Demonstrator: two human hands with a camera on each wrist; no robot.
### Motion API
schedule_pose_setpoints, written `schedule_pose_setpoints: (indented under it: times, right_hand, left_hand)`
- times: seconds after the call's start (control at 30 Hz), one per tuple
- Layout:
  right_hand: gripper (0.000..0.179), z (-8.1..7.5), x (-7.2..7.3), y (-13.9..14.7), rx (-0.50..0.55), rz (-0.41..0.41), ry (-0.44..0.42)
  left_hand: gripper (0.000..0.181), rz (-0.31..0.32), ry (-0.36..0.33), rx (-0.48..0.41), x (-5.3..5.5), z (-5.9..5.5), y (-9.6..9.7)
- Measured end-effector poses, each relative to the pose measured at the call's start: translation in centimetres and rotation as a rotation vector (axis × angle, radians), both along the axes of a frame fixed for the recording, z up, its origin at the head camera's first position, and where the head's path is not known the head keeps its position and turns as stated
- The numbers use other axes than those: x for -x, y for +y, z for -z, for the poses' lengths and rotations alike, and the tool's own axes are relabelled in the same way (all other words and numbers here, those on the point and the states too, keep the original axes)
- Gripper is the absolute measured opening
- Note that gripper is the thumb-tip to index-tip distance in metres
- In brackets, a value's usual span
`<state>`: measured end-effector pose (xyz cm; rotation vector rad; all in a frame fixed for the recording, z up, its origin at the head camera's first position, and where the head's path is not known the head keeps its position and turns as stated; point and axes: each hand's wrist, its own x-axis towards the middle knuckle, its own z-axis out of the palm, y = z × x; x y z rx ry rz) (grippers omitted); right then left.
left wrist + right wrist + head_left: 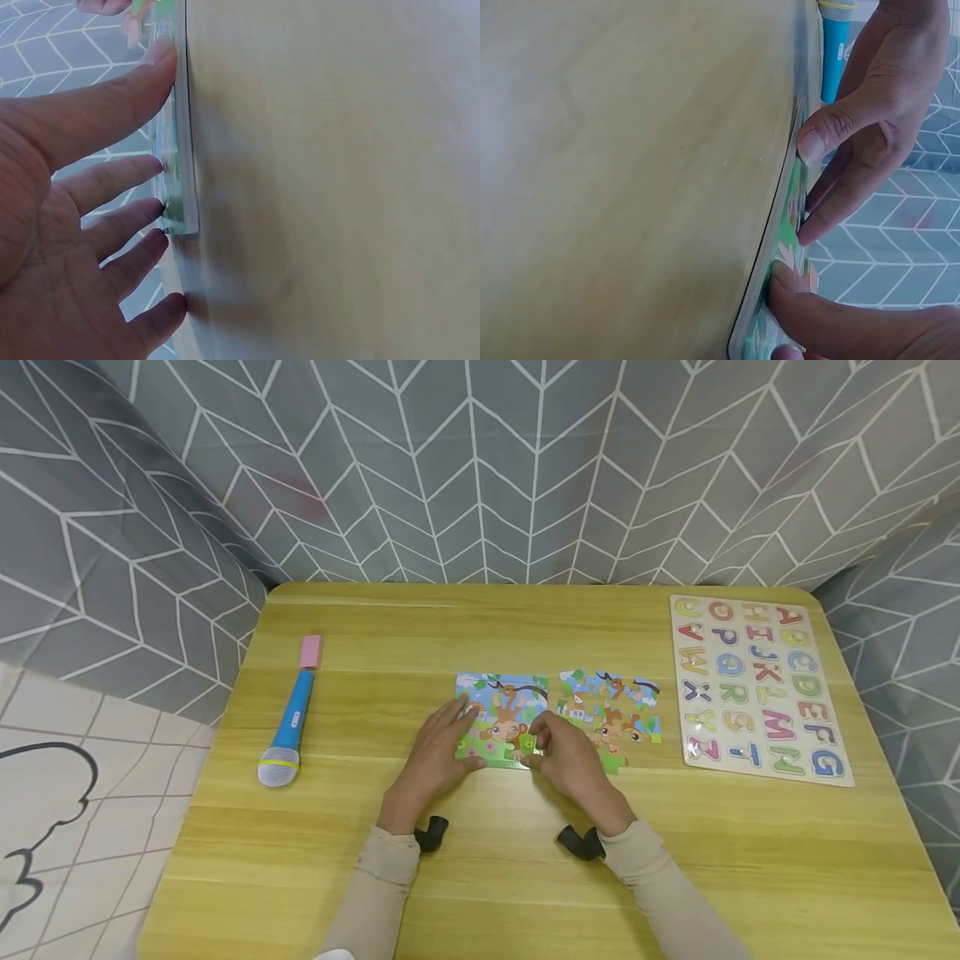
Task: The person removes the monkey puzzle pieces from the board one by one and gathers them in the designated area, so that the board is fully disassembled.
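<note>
A monkey jigsaw puzzle (pixel 510 693) lies on the table in front of the person, most of its picture showing. The left hand (pixel 433 753) rests along its left side; in the left wrist view its fingers (pixel 120 180) are spread and fairly straight, with the thumb on the near edge. At the puzzle's right side, the right hand (pixel 573 758) has curled fingers and pinches a small puzzle piece (pixel 811 276), which stands up from the board in the right wrist view. Its thumb touches the near edge. Several loose puzzle pieces (pixel 618 693) lie right of the board, partly behind the right hand.
A wooden alphabet board (pixel 761 693) lies at the right of the table (pixel 375 877). On the left are a blue toy microphone (pixel 292 718) and a pink block (pixel 311 652). A grey patterned curtain (pixel 495 468) hangs behind the table.
</note>
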<state>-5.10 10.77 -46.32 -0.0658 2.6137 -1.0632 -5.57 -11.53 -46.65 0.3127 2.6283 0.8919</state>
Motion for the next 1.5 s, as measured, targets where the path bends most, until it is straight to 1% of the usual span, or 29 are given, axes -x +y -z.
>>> schedule_pose_setpoints:
  times: [0.1, 0.2, 0.37, 0.63, 0.87, 1.0, 1.2, 1.5]
  right_hand:
    - [0.035, -0.1, 0.0, -0.1, 0.014, 0.003, 0.003]
    - [0.029, -0.1, -0.1, -0.2, 0.033, 0.008, 0.012]
    - [0.020, 0.0, -0.4, -0.2, 0.054, 0.011, 0.059]
    - [0.014, 0.0, -0.8, -0.1, 0.107, 0.031, 0.116]
    - [0.013, 0.3, -1.5, 0.3, 0.164, 0.073, 0.160]
    - [0.013, 0.4, -1.7, 1.1, 0.178, 0.104, 0.191]
    - [0.014, 0.6, -2.0, 2.9, 0.168, 0.154, 0.217]
    - [0.015, 0.7, -2.8, 6.2, 0.126, 0.236, 0.194]
  left_hand:
    - [0.083, -0.001, -0.005, -0.001, 0.0, 0.0, 0.0]
    - [0.083, -0.004, -0.009, -0.002, 0.0, 0.0, 0.0]
    - [0.083, -0.006, -0.003, 0.002, 0.1, 0.1, 0.1]
    - [0.083, -0.004, -0.001, 0.007, 0.1, 0.2, 0.1]
    - [0.083, -0.002, -0.001, 0.004, 0.1, 0.2, 0.0]
    - [0.083, -0.002, -0.002, 0.002, 0.1, 0.2, 0.0]
    - [0.083, -0.003, 0.003, 0.003, 0.1, 0.3, 0.1]
    - [0.083, -0.007, -0.001, 0.003, 0.1, 0.2, 0.1]
